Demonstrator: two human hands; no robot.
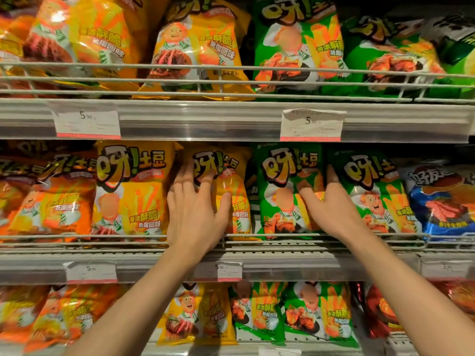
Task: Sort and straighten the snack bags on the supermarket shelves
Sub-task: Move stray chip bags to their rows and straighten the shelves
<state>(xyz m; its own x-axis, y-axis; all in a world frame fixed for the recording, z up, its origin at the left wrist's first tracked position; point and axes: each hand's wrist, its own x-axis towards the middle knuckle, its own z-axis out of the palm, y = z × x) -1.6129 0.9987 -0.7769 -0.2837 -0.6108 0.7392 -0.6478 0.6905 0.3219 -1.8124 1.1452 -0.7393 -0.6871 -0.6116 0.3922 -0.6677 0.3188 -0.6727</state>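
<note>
On the middle shelf, my left hand (196, 209) lies flat with spread fingers on the front of a yellow snack bag (227, 173). My right hand (331, 204) presses on a green snack bag (285, 191), its thumb against the left edge of the neighbouring green bag (377, 194). Neither hand is closed around a bag. Another yellow bag (131, 188) stands upright to the left, and orange bags (48, 199) lean beyond it.
A blue bag (444, 201) stands at the far right of the middle shelf. Wire rails (308, 238) run along each shelf front, with price tags (312, 124) below. The upper shelf (231, 119) holds yellow and green bags; the lower shelf carries orange, yellow, green and red ones.
</note>
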